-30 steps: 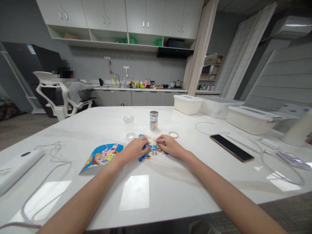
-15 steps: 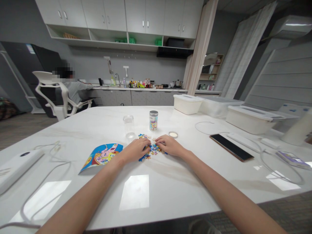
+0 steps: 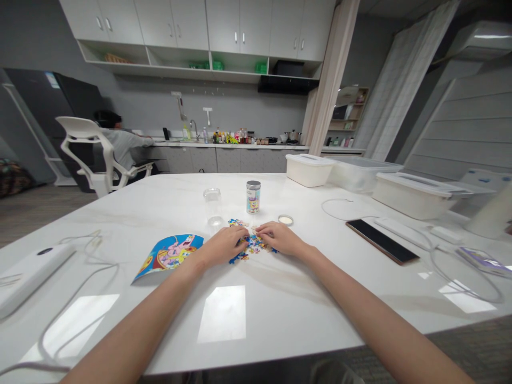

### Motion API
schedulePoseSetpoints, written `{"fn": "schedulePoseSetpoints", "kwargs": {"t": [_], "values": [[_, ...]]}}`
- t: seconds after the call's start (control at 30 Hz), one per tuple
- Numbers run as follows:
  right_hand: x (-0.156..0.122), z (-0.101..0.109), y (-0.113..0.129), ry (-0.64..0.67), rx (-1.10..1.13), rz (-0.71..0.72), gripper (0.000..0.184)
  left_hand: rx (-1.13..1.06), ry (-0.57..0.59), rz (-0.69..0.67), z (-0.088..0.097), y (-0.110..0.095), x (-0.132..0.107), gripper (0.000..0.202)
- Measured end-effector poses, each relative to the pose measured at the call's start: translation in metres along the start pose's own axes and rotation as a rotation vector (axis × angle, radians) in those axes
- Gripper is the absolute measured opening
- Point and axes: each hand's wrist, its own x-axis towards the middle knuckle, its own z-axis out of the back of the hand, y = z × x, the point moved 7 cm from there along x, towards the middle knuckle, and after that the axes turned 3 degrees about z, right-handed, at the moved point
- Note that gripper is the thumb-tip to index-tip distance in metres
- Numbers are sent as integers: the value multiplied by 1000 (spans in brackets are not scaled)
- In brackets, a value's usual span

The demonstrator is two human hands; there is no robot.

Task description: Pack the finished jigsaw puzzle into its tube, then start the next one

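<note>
A small heap of colourful jigsaw pieces (image 3: 251,244) lies on the white table (image 3: 256,320) in front of me. My left hand (image 3: 224,244) rests on the left side of the heap with fingers curled down onto the pieces. My right hand (image 3: 279,238) covers the right side, fingertips pinched among the pieces. Which pieces either hand grips is too small to tell. A cartoon picture card (image 3: 170,255) lies to the left. Behind the heap stand an empty clear jar (image 3: 213,205), a lidded jar with a cartoon label (image 3: 253,197) and a loose white lid (image 3: 285,220).
A dark phone (image 3: 382,241) and cables lie to the right, near white lidded bins (image 3: 412,193). A white device (image 3: 30,269) with a cable sits at the left. A person sits in a white chair (image 3: 90,154) by the far kitchen counter.
Both hands have shifted slightly over the puzzle pieces, fingertips drawing closer together. The view has tilted a little. Nothing else has moved.
</note>
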Motion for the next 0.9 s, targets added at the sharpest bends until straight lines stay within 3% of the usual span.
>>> {"fn": "schedulePoseSetpoints", "kwargs": {"t": [0.47,0.9], "values": [[1,-2,-1,-16,-55,77,30,64,34,-11,-2,-2,-1,22],[0,-4,-6,-65,-80,125,26,37,-6,-53,-2,-1,0,20]]}}
